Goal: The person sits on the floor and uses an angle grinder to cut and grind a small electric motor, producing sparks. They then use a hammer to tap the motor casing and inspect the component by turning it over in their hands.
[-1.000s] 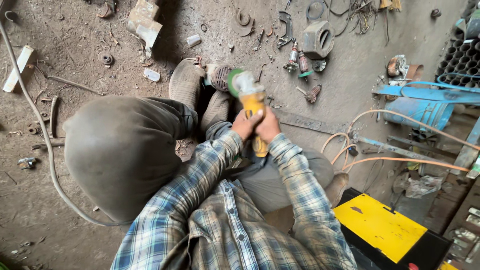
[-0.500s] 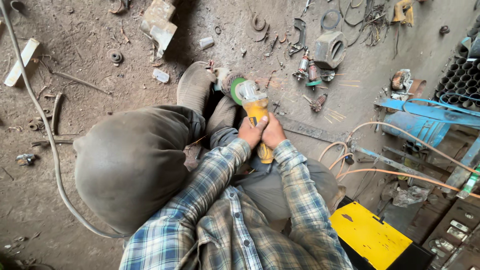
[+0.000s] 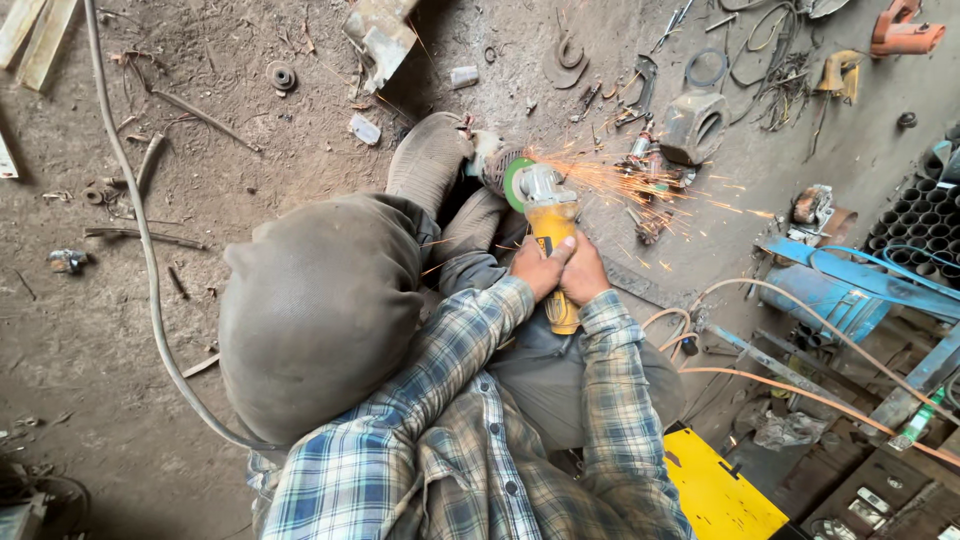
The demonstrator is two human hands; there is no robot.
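Now | both hands, left (image 3: 540, 268) and right (image 3: 585, 274), clenched on yellow grinder (image 3: 553, 240) | sparks (image 3: 640, 185) flying

- Soft, even daylight lit the scene; no hard shadows fell on the dirt floor (image 3: 120, 330).
- Orange sparks (image 3: 640, 190) were the brightest spot, streaking with slight motion blur.
- The centre was sharp.
- The corners looked a little stretched, perhaps from a wide lens.
- The lower right corner was dimmer.
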